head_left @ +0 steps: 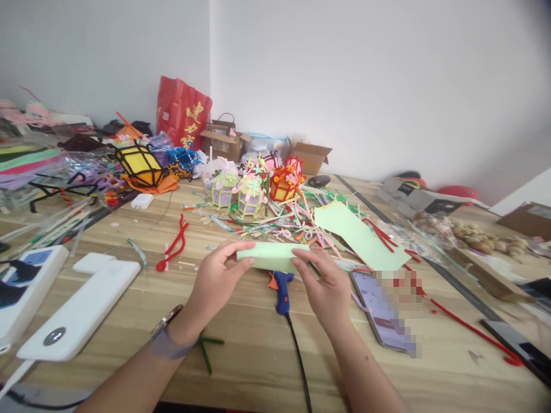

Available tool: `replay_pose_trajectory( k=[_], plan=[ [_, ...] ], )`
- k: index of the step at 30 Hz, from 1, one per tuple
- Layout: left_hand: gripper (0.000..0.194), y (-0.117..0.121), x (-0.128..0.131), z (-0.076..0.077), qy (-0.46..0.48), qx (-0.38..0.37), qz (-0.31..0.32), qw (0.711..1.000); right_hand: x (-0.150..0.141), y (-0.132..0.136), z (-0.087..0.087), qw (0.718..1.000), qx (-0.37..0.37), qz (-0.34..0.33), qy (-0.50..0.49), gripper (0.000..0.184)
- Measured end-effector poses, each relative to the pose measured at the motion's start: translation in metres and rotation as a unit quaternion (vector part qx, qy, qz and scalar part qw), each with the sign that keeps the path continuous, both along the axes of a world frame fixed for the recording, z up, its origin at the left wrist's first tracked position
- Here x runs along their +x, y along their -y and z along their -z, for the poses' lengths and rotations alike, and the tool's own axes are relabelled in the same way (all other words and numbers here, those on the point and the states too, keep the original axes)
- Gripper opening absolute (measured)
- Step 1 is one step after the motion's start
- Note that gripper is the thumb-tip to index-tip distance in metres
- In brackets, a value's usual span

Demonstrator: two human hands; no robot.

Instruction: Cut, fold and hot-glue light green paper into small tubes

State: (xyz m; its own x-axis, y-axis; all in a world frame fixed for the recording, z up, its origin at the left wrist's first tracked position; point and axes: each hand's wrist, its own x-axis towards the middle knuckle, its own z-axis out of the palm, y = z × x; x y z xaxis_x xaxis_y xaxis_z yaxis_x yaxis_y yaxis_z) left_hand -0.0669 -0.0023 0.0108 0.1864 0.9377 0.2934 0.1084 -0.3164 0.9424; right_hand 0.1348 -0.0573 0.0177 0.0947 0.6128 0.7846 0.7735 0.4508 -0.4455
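A folded strip of light green paper [273, 258] is stretched level between my two hands, above the wooden table. My left hand [224, 272] pinches its left end between thumb and fingers. At the right end, my right hand [322, 281] grips it the same way. Just below the paper lies a blue hot glue gun [282, 292] with an orange trigger, its upper part partly hidden by the paper. A larger light green sheet [361, 235] rests to the right, beyond my right hand. Red pipe cleaners [175, 246] lie to the left.
Small lantern crafts [252, 195] stand behind a heap of pipe-cleaner scraps. On the right is a phone [379, 310]. A white power bank [81, 312] and a power strip [30, 292] lie at left. The glue gun's black cord [297, 350] runs toward the front edge.
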Motion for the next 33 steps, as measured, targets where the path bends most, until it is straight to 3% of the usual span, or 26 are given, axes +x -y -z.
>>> replay_pose_trajectory(
  k=[12,17,25,33],
  plan=[
    [0.015,0.006,0.0,-0.003,-0.009,0.159,-0.065,0.985,-0.003,0.0,0.002,0.996,-0.024,-0.021,-0.085,0.015],
    [0.014,0.004,0.0,0.0,-0.016,0.232,-0.108,0.967,-0.002,-0.002,0.002,0.999,0.029,0.015,-0.035,0.01],
    [0.014,0.007,0.001,0.001,-0.062,0.285,-0.079,0.953,-0.012,0.005,-0.001,0.987,0.085,0.035,0.129,0.016],
    [0.016,0.01,0.003,-0.004,-0.088,0.314,-0.024,0.945,-0.023,0.013,-0.005,0.98,0.064,0.035,0.185,0.012]
  ],
)
